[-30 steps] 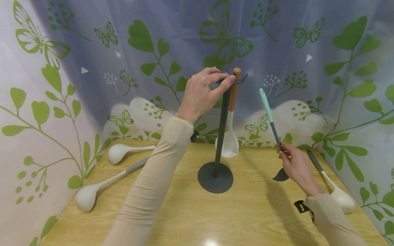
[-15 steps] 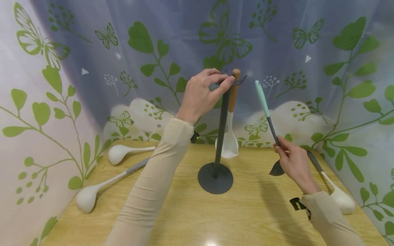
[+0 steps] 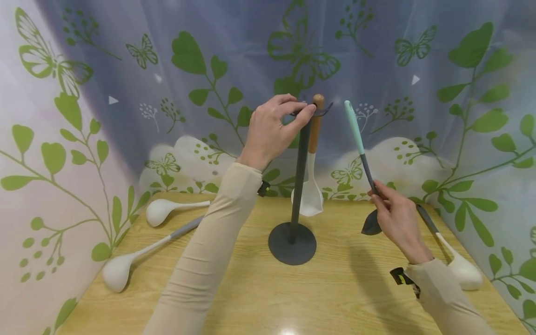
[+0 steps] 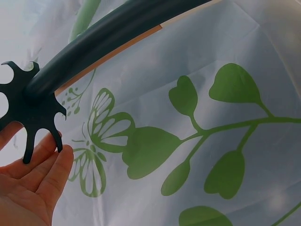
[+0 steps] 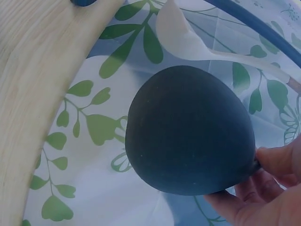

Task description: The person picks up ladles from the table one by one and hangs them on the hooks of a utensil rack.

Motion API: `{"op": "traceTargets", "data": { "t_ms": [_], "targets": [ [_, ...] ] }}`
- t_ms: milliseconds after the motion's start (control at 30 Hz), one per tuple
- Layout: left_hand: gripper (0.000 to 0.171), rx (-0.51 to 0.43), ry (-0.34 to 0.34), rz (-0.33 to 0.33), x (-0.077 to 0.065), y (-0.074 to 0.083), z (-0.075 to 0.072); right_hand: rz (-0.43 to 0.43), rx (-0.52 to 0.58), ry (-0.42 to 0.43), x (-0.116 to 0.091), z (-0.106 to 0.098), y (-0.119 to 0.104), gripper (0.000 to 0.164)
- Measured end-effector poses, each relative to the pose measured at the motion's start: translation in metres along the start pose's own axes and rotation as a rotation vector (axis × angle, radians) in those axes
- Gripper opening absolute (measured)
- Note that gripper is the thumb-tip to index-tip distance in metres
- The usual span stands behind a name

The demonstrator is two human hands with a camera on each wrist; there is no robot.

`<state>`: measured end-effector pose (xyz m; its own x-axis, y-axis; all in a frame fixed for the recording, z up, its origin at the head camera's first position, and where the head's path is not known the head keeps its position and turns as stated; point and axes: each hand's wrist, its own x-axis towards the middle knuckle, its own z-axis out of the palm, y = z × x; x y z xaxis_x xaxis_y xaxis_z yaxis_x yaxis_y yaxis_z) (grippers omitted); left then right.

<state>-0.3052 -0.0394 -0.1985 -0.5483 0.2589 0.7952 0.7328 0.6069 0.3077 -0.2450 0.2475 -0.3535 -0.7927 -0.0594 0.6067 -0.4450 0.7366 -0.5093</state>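
Observation:
A dark utensil stand (image 3: 299, 181) with a round base rises from the middle of the table. My left hand (image 3: 270, 130) grips its top between thumb and fingers; in the left wrist view the fingers touch the hooked crown (image 4: 44, 113). From that crown hangs a white ladle (image 3: 311, 197) with a wooden handle, partly behind the pole. To the right, my right hand (image 3: 398, 223) pinches a dark ladle (image 3: 354, 128) low on its shaft, the mint handle pointing up. Its rounded bowl (image 5: 188, 132) fills the middle of the right wrist view, above the table.
Two white ladles lie on the left of the wooden table (image 3: 259, 298): a small one (image 3: 159, 211) behind and a grey-handled one (image 3: 119, 272) in front. Another white ladle (image 3: 465, 272) with a dark handle lies at the right edge. Patterned curtains (image 3: 234, 37) enclose the table.
My right hand has raised the dark ladle and moved it slightly left, nearer the stand. The left hand has kept its hold on the stand's top.

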Motion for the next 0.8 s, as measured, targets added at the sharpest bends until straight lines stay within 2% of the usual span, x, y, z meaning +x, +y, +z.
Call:
{"op": "traceTargets", "data": {
  "t_ms": [533,800],
  "targets": [
    [0.037,0.004,0.007,-0.02,-0.001,-0.001,0.0,-0.068,0.046,0.037,0.002,0.005,-0.016,0.04],
    [0.036,-0.003,0.02,-0.007,-0.001,0.0,0.001,-0.108,0.044,0.06,0.002,0.007,-0.02,0.038]
  ]
}}
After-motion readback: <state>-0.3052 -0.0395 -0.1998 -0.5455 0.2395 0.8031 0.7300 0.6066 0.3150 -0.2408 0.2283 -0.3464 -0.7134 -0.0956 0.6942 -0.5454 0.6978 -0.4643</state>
